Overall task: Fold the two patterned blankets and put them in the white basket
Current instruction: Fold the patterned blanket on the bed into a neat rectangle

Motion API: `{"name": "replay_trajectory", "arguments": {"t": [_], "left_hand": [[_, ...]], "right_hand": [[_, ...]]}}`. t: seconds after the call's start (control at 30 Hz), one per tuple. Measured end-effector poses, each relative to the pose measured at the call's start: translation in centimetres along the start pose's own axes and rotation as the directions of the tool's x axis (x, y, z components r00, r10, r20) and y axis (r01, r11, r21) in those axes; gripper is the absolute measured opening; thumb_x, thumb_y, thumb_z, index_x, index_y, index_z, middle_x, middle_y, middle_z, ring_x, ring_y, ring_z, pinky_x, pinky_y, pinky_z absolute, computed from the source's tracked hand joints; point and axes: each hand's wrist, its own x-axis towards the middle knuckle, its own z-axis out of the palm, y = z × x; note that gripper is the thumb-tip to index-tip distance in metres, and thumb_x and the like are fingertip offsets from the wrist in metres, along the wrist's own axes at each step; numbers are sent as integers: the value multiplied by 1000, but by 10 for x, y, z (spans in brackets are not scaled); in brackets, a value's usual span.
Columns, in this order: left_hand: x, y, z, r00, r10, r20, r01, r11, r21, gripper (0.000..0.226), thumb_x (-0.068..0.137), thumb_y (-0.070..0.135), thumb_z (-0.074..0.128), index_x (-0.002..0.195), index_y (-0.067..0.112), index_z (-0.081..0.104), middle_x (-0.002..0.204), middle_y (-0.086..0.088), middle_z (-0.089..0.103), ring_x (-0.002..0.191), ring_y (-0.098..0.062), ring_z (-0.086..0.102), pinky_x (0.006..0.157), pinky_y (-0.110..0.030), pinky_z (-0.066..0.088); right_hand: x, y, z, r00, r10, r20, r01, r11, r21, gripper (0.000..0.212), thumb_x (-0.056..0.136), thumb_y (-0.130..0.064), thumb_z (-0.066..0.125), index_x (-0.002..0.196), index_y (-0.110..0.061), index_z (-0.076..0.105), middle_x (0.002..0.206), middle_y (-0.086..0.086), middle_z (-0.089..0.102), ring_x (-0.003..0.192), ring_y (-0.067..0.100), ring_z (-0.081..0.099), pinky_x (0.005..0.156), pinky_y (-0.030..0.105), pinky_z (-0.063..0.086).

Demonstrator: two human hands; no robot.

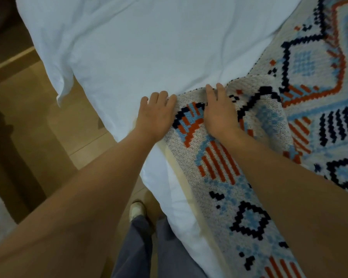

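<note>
The big white bed spreads out past your fingertips and off to their left. The patterned blanket lies on it. It runs from under your hands out to the right of your fingers, and back along your right arm. One part is turned over just past your right fingertips. Your right hand sits on the blanket, and its fingers curl over that turned edge and hold it. Your left hand is close beside it, at the blanket's left edge. Its fingers are bent and the tips are hidden, so I cannot tell if they hold the cloth. It looks like you are just starting the first fold. Next you need a firm hold with both hands, then lift this edge and lay it over evenly. The second blanket and the white basket are not in sight.
</note>
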Motion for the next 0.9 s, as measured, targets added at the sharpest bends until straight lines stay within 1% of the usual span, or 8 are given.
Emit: {"name": "replay_trajectory", "arguments": {"t": [0.13, 0.23, 0.4, 0.5, 0.6, 0.77, 0.83, 0.9], "left_hand": [[-23, 12, -2, 988, 145, 54, -143, 989, -31, 47, 94, 31, 39, 132, 5, 44, 137, -16, 46, 126, -33, 41, 101, -43, 31], [-51, 25, -5, 960, 273, 62, -271, 961, -51, 43, 91, 26, 46, 127, 3, 51, 131, -17, 53, 123, -34, 47, 101, -44, 35], [-111, 51, 3, 829, 553, 85, -552, 833, -39, 44, 81, 18, 54, 124, 4, 56, 126, -16, 58, 119, -32, 53, 99, -43, 41], [-144, 77, 14, 695, 664, 276, -685, 728, -29, 54, 87, 18, 43, 140, 14, 34, 147, -9, 34, 137, -26, 27, 109, -44, 20], [-174, 109, 27, 598, 731, 330, -783, 621, 44, 53, 91, 13, 37, 143, 17, 26, 151, -8, 26, 139, -26, 21, 110, -44, 18], [-230, 184, 34, 460, 825, 329, -882, 467, 64, 51, 90, 17, 48, 140, 20, 36, 149, -6, 33, 137, -25, 30, 107, -42, 29], [-244, 206, 38, 435, 831, 347, -894, 444, 59, 55, 90, 18, 51, 141, 19, 33, 151, -6, 29, 139, -25, 26, 108, -42, 27], [-260, 230, 43, 392, 768, 505, -898, 440, 29, 59, 94, 14, 43, 146, 16, 16, 156, -8, 9, 143, -28, 10, 113, -45, 15]], "right_hand": [[-35, -8, 8, 999, -33, 21, 34, 998, -58, 67, 95, -18, 43, 149, -14, 3, 157, 17, 0, 143, 32, 12, 116, 40, 13], [-71, -12, 14, 997, -59, 47, 61, 998, -27, 58, 100, -27, 32, 148, -10, 6, 157, 15, 2, 145, 26, 6, 117, 35, 8], [-168, -2, 37, 995, 20, 95, -29, 995, 98, 60, 98, -39, 34, 148, -10, 15, 157, 11, 10, 145, 22, 8, 116, 32, 5], [-240, 21, 56, 969, 149, 199, -166, 984, 70, 76, 92, -54, 39, 149, -15, 7, 158, 9, 4, 145, 24, 1, 116, 36, 5], [-314, 43, 74, 923, 263, 282, -275, 962, 2, 88, 84, -61, 48, 149, -18, 6, 157, 10, 5, 144, 27, 5, 115, 42, 9], [-419, 69, 95, 902, 391, 185, -369, 918, -143, 86, 66, -43, 76, 138, -11, 42, 141, 21, 42, 128, 36, 44, 98, 46, 41], [-447, 74, 104, 862, 442, 248, -401, 894, -198, 96, 70, -53, 69, 145, -16, 23, 151, 18, 25, 136, 33, 30, 102, 46, 36], [-476, 81, 117, 796, 504, 334, -450, 863, -230, 101, 78, -57, 59, 147, -20, -5, 156, 13, 0, 142, 32, 10, 107, 49, 26]]}}
